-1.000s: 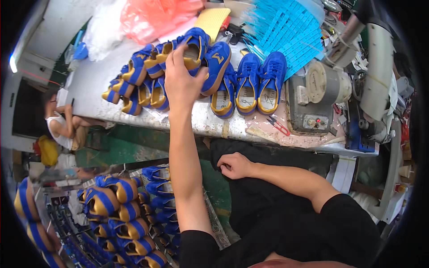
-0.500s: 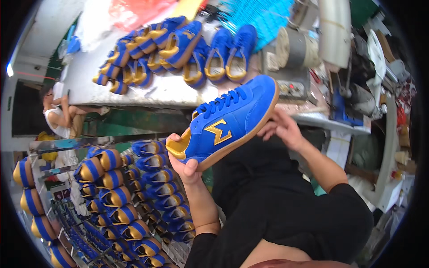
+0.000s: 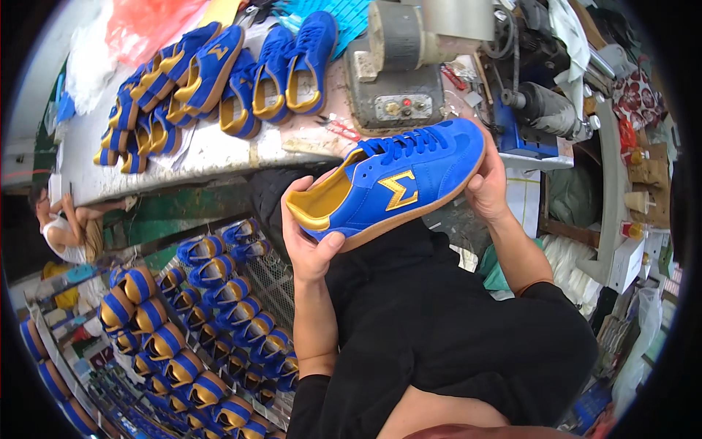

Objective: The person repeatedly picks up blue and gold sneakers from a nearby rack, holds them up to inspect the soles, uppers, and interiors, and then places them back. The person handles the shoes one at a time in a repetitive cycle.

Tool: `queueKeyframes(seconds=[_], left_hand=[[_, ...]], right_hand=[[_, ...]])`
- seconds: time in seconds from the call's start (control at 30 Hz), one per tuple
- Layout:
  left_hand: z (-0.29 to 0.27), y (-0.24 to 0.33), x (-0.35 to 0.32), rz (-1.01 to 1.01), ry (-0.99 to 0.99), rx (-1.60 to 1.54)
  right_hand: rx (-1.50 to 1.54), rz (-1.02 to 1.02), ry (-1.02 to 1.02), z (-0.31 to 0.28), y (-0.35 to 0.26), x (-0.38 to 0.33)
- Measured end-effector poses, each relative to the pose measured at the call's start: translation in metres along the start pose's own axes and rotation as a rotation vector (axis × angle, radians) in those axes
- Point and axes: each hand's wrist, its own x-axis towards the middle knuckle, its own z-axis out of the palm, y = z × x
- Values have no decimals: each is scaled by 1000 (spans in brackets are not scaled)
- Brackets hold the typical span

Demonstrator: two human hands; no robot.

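A blue sneaker (image 3: pixel 373 192) with a gold side emblem, blue laces and a gum-brown sole is held across in front of my body, its toe up to the right. My left hand (image 3: pixel 308 245) is closed around the heel, thumb on the outer side and fingers behind it. At the toe, my right hand (image 3: pixel 491 179) grips with the thumb by the sole edge; its other fingers are partly hidden behind the shoe. The gold lining shows at the shoe's opening.
Several matching sneakers (image 3: pixel 307 62) stand and lean on the white worktable (image 3: pixel 212 170). A grey machine (image 3: pixel 398 110) with knobs stands at the table's right. At lower left are racks of more sneakers (image 3: pixel 179 366). Another person (image 3: pixel 66 227) sits at far left.
My right hand has come in to take hold of the toe, where before it was open beside the sole. The view has swung rightward, and the shoe sits slightly lower.
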Motion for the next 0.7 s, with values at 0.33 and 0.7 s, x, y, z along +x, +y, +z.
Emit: queueKeyframes(seconds=[0.33, 0.7], left_hand=[[59, 0, 57, 78, -176, -71], [65, 0, 71, 78, -108, 70]], right_hand=[[54, -148, 208, -39, -37, 16], [11, 172, 65, -70, -8, -20]])
